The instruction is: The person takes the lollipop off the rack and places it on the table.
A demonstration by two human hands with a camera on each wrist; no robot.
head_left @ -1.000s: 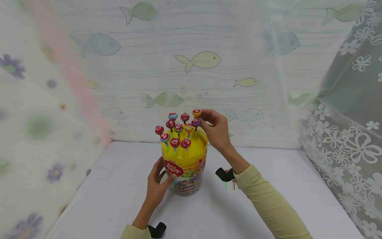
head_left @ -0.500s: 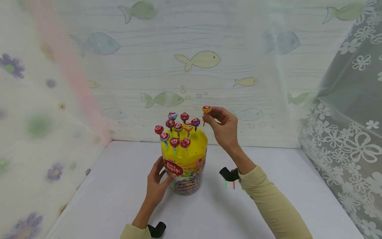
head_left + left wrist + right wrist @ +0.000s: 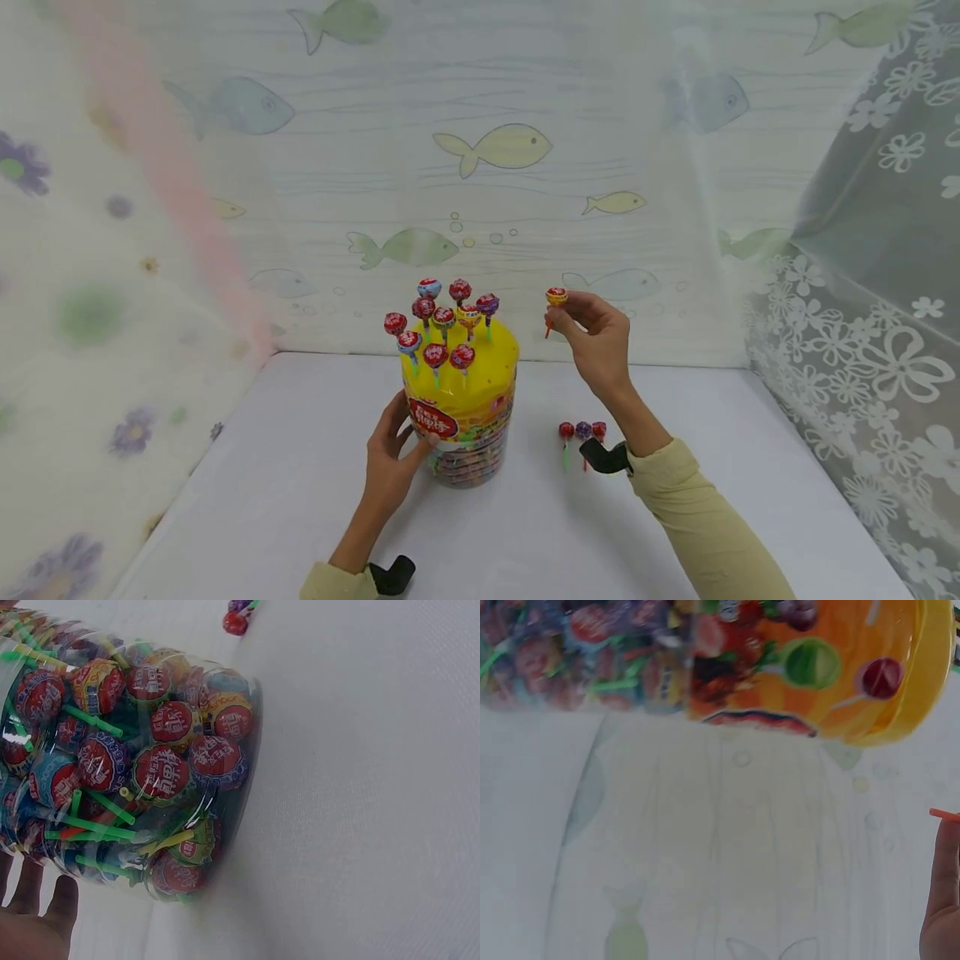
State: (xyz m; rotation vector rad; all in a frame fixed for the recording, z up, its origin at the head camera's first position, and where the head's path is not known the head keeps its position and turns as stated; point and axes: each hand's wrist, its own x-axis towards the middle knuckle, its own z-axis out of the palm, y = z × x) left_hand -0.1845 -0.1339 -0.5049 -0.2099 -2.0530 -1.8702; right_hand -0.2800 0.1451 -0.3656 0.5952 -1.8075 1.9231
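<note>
My right hand (image 3: 600,346) pinches a lollipop (image 3: 556,296) with a yellow-and-red wrapper and an orange stick, raised in the air to the right of a clear tub (image 3: 472,462). The tub has a yellow lid (image 3: 487,367), and several wrapped lollipops (image 3: 444,318) stand upright in it by their sticks. With fingers at its left side and thumb on its front, my left hand (image 3: 393,462) holds the tub, which stands on the table. More lollipops (image 3: 161,772) fill the tub in the left wrist view. At the right wrist view's edge, the orange stick (image 3: 943,815) shows above my fingertips.
Three lollipops (image 3: 583,430) lie side by side on the white table (image 3: 300,467), right of the tub and close below my right wrist. A fish-patterned curtain (image 3: 495,200) hangs behind the table, with flowered sheets (image 3: 75,333) at the sides.
The yellow-and-red lollipop has left its place at the back right of the lid and moved right with my right hand, rising, then lowering slightly. My left hand stays on the tub.
</note>
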